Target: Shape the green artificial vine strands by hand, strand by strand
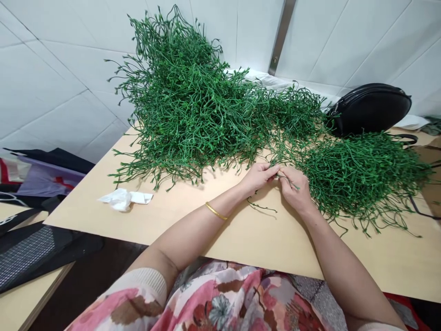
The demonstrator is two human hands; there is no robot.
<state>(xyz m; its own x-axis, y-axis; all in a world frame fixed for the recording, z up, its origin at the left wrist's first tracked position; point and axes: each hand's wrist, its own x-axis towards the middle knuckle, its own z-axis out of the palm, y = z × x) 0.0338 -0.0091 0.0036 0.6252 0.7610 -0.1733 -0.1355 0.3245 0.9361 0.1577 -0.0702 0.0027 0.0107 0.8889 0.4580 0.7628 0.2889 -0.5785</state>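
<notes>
My left hand [257, 177] and my right hand [296, 187] meet near the middle of the table, fingertips pinched close together. Both are closed on a thin green artificial plant stem [292, 185], partly hidden by the fingers. Below my left hand, a loose-looking green strand [262, 207] shows over the tabletop; whether it joins the held stem, I cannot tell. A large tangled heap of green stems [200, 105] with small budded tips lies beyond my left hand. Beside my right hand is a smaller pile of the same stems [361, 170].
The pale wooden table [213, 220] stands against a white tiled wall [69, 87]. A crumpled white tissue [122, 198] lies on its left side. A black bag [374, 108] sits at the back right. Dark and purple items [48, 177] are stacked off the left edge.
</notes>
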